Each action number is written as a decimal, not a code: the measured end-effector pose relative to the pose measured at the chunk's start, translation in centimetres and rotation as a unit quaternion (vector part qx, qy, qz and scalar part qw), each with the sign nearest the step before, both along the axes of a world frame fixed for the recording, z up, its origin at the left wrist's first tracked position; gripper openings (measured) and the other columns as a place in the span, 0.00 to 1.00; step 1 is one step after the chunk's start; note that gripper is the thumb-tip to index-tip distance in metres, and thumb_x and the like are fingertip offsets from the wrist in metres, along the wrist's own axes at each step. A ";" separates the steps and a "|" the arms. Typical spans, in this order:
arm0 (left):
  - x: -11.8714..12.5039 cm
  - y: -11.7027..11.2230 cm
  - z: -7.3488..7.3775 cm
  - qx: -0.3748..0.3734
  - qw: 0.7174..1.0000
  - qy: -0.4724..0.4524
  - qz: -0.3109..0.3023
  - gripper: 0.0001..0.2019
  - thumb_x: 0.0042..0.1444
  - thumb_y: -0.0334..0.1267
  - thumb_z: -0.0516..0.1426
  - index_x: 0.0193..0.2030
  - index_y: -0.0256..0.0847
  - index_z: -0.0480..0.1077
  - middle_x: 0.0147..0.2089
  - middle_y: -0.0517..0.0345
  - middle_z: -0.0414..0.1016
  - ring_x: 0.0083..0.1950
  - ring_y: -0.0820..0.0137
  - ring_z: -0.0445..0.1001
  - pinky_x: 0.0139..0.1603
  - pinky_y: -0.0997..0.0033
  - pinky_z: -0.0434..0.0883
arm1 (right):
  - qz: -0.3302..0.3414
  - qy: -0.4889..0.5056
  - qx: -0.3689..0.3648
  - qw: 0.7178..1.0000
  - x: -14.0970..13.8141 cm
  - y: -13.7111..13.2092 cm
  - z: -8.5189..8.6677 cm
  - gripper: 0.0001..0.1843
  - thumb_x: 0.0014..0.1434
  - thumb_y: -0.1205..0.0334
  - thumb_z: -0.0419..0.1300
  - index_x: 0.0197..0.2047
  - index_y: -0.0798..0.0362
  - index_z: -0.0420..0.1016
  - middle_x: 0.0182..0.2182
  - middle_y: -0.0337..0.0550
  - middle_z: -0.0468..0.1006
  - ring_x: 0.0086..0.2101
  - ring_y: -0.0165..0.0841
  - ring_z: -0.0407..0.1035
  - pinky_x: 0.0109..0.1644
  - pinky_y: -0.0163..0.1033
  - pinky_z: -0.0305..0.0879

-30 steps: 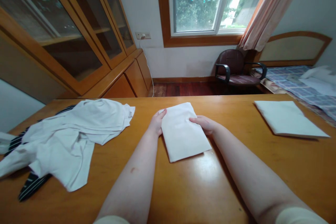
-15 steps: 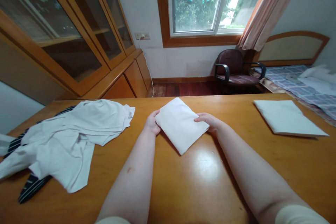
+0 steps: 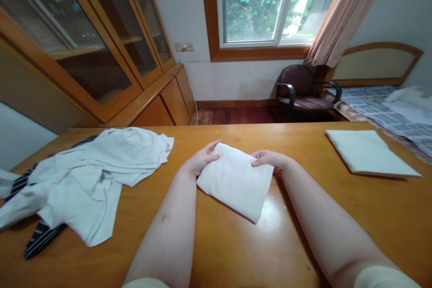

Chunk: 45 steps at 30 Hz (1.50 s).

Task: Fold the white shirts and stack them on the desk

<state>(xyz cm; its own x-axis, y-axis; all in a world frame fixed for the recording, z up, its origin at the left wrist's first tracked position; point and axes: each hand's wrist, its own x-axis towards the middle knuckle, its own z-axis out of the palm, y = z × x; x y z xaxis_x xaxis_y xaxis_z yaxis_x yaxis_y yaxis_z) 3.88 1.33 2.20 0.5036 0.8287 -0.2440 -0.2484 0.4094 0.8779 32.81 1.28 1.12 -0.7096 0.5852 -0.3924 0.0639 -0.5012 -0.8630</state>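
A small folded white cloth [image 3: 236, 182] lies at an angle on the wooden table [image 3: 303, 243] straight in front of me. My left hand [image 3: 200, 161] pinches its far left corner, forefinger stretched along the top edge. My right hand [image 3: 270, 159] grips the far right corner, fingers curled over the edge. Both forearms reach in from the bottom of the view.
A loose heap of white garments [image 3: 84, 175] with a dark striped piece [image 3: 40, 234] under it covers the table's left. Another folded white cloth [image 3: 369, 153] lies at the far right. Beyond stand glass-door cabinets [image 3: 101, 45], a dark armchair [image 3: 302, 87], a window and a bed [image 3: 391, 108].
Both hands have turned the folded cloth clockwise and drawn it slightly nearer; its long side now runs from upper left to lower right. The heap and the other cloth have not moved.
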 end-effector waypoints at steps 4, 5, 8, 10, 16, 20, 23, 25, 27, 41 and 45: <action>0.1 0.2 0.2 0.022 0.998 -0.004 0.061 0.43 0.44 0.32 0.65 0.67 0.48 0.51 0.47 0.52 0.76 0.40 0.64 0.77 0.43 0.62 0.73 | -0.076 0.067 0.018 0.995 0.5 0.6 0.2 0.21 0.49 0.51 0.64 0.40 0.60 0.77 0.35 0.50 0.81 0.32 0.35 0.75 0.37 0.36 0.68; 0.2 0.3 0.2 0.026 0.997 -0.005 0.079 0.43 0.44 0.31 0.64 0.66 0.49 0.52 0.46 0.53 0.77 0.39 0.65 0.77 0.42 0.64 0.73 | -0.090 0.084 0.012 0.992 0.7 0.7 0.2 0.23 0.50 0.49 0.62 0.41 0.60 0.76 0.37 0.50 0.80 0.35 0.37 0.75 0.40 0.38 0.68; 0.5 0.6 -0.1 0.028 0.990 -0.001 0.135 0.39 0.42 0.29 0.63 0.63 0.48 0.58 0.44 0.55 0.77 0.36 0.67 0.77 0.37 0.67 0.73 | -0.123 0.105 -0.001 0.987 0.7 1.0 0.5 0.25 0.53 0.46 0.58 0.44 0.58 0.75 0.40 0.49 0.80 0.40 0.40 0.74 0.46 0.41 0.66; 0.9 0.7 -0.4 0.019 0.985 0.001 0.172 0.34 0.41 0.30 0.62 0.59 0.45 0.62 0.43 0.55 0.77 0.36 0.67 0.76 0.38 0.68 0.72 | -0.154 0.090 0.010 0.984 0.2 0.9 0.6 0.23 0.54 0.46 0.57 0.42 0.57 0.76 0.39 0.49 0.80 0.39 0.40 0.74 0.46 0.41 0.66; 1.7 0.9 -0.9 0.031 0.978 0.023 0.206 0.21 0.44 0.46 0.64 0.43 0.39 0.68 0.36 0.55 0.76 0.36 0.66 0.74 0.39 0.67 0.70 | -0.221 0.041 0.073 0.972 -1.7 0.7 0.5 0.24 0.58 0.45 0.53 0.37 0.58 0.76 0.33 0.50 0.80 0.33 0.38 0.74 0.37 0.39 0.66; 1.6 1.3 -1.4 0.077 0.966 0.092 0.230 0.20 0.42 0.51 0.65 0.35 0.39 0.67 0.29 0.60 0.73 0.30 0.70 0.71 0.33 0.72 0.67 | -0.211 0.054 0.077 0.973 -1.7 0.9 0.1 0.21 0.56 0.47 0.55 0.35 0.58 0.76 0.29 0.48 0.80 0.27 0.35 0.72 0.32 0.36 0.65; 1.6 1.7 -2.1 0.094 0.960 0.113 0.239 0.20 0.43 0.53 0.63 0.34 0.40 0.67 0.28 0.62 0.71 0.30 0.71 0.69 0.32 0.72 0.65 | -0.211 0.073 0.065 0.973 -1.6 1.0 0.0 0.21 0.55 0.46 0.56 0.35 0.58 0.75 0.28 0.48 0.80 0.27 0.35 0.72 0.32 0.37 0.66; 1.6 1.8 -2.4 0.098 0.955 0.119 0.253 0.19 0.44 0.53 0.63 0.34 0.40 0.66 0.28 0.62 0.70 0.30 0.71 0.69 0.32 0.72 0.65 | -0.221 0.070 0.046 0.972 -1.6 0.9 0.1 0.21 0.56 0.46 0.55 0.35 0.58 0.75 0.30 0.49 0.80 0.29 0.37 0.73 0.35 0.38 0.67; 1.7 1.8 -2.5 0.104 0.948 0.129 0.271 0.18 0.45 0.51 0.62 0.34 0.40 0.66 0.28 0.62 0.70 0.30 0.71 0.68 0.33 0.72 0.64 | -0.242 0.053 0.018 0.969 -1.8 0.9 0.3 0.20 0.57 0.47 0.54 0.37 0.57 0.74 0.30 0.50 0.80 0.31 0.39 0.75 0.38 0.40 0.68; 2.2 1.5 -2.0 0.088 0.957 0.078 0.264 0.15 0.46 0.43 0.62 0.38 0.42 0.64 0.30 0.65 0.69 0.29 0.73 0.67 0.32 0.75 0.64 | -0.383 -0.049 0.076 0.919 -2.0 1.6 -0.8 0.12 0.52 0.53 0.63 0.29 0.55 0.73 0.23 0.44 0.78 0.25 0.36 0.72 0.29 0.38 0.67; 2.2 1.4 -1.9 0.077 0.967 0.059 0.236 0.18 0.45 0.47 0.62 0.40 0.41 0.67 0.31 0.63 0.71 0.30 0.72 0.68 0.33 0.74 0.65 | -0.352 0.008 0.047 0.935 -1.9 1.2 -0.3 0.18 0.53 0.47 0.59 0.32 0.55 0.73 0.26 0.46 0.79 0.28 0.38 0.74 0.32 0.39 0.69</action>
<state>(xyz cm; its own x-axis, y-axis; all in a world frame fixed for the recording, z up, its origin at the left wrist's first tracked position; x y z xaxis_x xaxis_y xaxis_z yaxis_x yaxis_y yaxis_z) 6.12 2.71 0.33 0.0365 0.9906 -0.1321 -0.2696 0.1370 0.9532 30.90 2.50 0.84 -0.1418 0.9405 -0.3087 -0.2660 -0.3366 -0.9033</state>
